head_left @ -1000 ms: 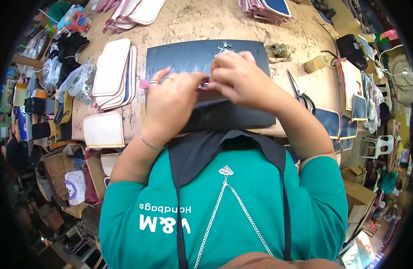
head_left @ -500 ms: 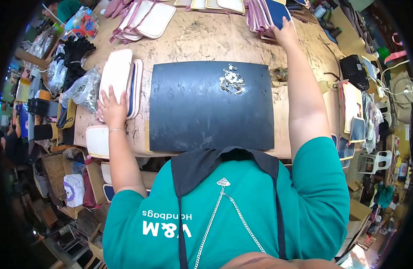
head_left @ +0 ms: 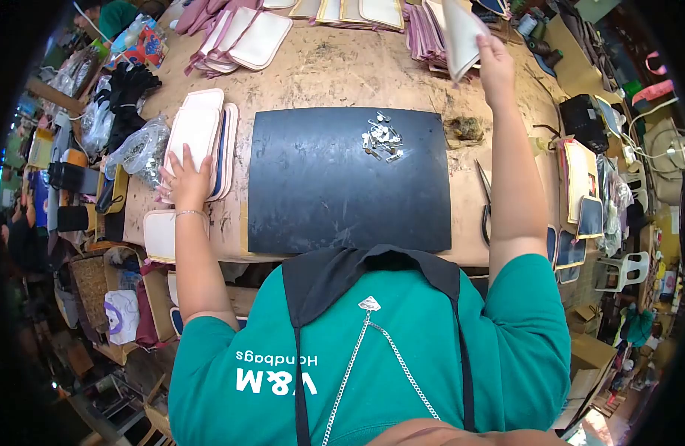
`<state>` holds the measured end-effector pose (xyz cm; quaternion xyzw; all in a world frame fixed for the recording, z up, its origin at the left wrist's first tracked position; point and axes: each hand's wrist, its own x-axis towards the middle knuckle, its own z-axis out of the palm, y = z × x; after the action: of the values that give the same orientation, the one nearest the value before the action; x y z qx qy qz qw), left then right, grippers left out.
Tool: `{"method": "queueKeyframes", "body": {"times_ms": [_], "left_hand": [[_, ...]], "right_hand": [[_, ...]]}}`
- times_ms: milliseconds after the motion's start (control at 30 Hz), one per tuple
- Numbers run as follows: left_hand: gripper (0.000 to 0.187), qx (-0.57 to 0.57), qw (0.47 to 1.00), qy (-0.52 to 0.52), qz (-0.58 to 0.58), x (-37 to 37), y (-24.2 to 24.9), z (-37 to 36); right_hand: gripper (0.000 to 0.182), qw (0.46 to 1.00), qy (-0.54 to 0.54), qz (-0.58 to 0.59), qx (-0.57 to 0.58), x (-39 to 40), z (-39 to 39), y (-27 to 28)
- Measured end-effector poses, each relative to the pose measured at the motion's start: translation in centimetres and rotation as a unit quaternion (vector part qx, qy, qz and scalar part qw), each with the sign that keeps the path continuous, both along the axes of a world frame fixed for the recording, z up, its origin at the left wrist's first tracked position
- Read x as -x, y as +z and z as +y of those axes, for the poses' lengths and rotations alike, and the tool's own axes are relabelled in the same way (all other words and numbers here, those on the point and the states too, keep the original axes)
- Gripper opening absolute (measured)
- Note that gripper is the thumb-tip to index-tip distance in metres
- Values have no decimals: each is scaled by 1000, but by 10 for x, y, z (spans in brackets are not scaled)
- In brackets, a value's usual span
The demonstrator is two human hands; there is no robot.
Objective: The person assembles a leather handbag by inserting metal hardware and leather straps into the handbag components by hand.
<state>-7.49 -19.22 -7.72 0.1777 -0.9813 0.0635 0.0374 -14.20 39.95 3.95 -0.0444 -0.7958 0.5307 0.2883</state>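
My left hand (head_left: 186, 177) lies with fingers spread on a stack of white rounded panels (head_left: 194, 126) at the left of the table. At the top right, my right hand (head_left: 496, 63) pinches the edge of a pale panel (head_left: 461, 37), which is lifted and tilted above a pile of pink-edged panels (head_left: 424, 37). Between my arms lies a black board (head_left: 346, 182) with small metal pieces (head_left: 383, 137) heaped near its upper right.
Scissors (head_left: 484, 201) lie beside my right forearm. More white panels (head_left: 261, 39) are at the table's far side. Plastic bags (head_left: 142, 152) sit at the left, and a black box (head_left: 584, 123) and thread spools (head_left: 537, 46) at the right.
My right hand has taken hold of a panel and raised it off the pile, turning its pale side into view. The scissors now show beside my right arm. My left hand has barely moved.
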Motion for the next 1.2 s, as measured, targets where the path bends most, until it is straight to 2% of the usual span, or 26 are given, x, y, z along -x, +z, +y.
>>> {"method": "queueKeyframes", "body": {"times_ms": [33, 100, 133, 167, 233, 267, 300, 367, 400, 433, 500, 567, 600, 667, 700, 767, 800, 900, 933, 1000, 1100, 1133, 1200], "left_hand": [[75, 43, 999, -5, -17, 0, 7, 6], [78, 14, 992, -114, 59, -20, 50, 59], [79, -83, 954, -251, 143, -21, 59, 78], [80, -178, 882, -378, 219, -25, 69, 98], [80, -347, 766, -512, 176, -51, 118, 156], [78, -409, 705, -560, 149, -65, 140, 177], [76, -465, 637, -603, 120, -78, 156, 194], [73, -538, 625, -565, -10, -99, 166, 219], [63, -522, 629, -575, -22, -99, 155, 231], [59, -586, 624, -514, -47, -98, 145, 236], [53, -698, 599, -381, -97, -92, 122, 240], [47, -755, 560, -329, -88, -74, 95, 233], [47, -784, 534, -303, -91, -68, 89, 228], [46, -829, 491, -249, -100, -62, 80, 218], [44, -830, 494, -232, -112, -61, 82, 215], [41, -831, 500, -202, -135, -57, 87, 207], [37, -828, 506, -218, -105, -51, 84, 203], [29, -668, 653, -346, 90, -39, 79, 207], [22, -695, 632, -330, 91, -39, 85, 204], [19, -735, 586, -334, 72, -30, 81, 199], [18, -787, 534, -308, 22, -26, 83, 194], [18, -798, 524, -298, 10, -24, 82, 193], [17, -811, 509, -287, -13, -19, 79, 193]], "right_hand": [[30, 987, 71, -5, 143, -26, -19, 21], [32, 978, 101, 27, 181, -65, -51, 52], [34, 972, 115, 43, 199, -77, -61, 61], [35, 963, 151, 19, 223, -85, -67, 64], [38, 936, 226, -30, 269, -96, -78, 67], [25, 918, 237, -64, 312, -97, -92, 67], [28, 885, 275, -122, 355, -106, -112, 71], [34, 862, 277, -203, 374, -116, -144, 55], [34, 803, 332, -211, 447, -111, -152, 28], [37, 794, 331, -225, 458, -114, -167, 7], [37, 779, 259, -226, 524, -143, -197, 3], [39, 742, 382, -270, 480, -152, -196, -35], [39, 751, 404, -242, 463, -161, -204, -39], [32, 832, 379, -191, 358, -177, -218, -44], [31, 873, 346, -180, 292, -181, -222, -50], [33, 901, 331, -168, 224, -178, -221, -59], [37, 913, 321, -162, 191, -177, -222, -60], [50, 961, 264, -71, 31, -177, -232, -59], [52, 957, 268, -97, 43, -176, -234, -56], [56, 947, 276, -148, 67, -172, -235, -47], [54, 944, 278, -133, 115, -161, -233, -23], [48, 946, 277, -111, 126, -151, -232, -25], [40, 950, 294, -84, 69, -131, -224, -22]]}}
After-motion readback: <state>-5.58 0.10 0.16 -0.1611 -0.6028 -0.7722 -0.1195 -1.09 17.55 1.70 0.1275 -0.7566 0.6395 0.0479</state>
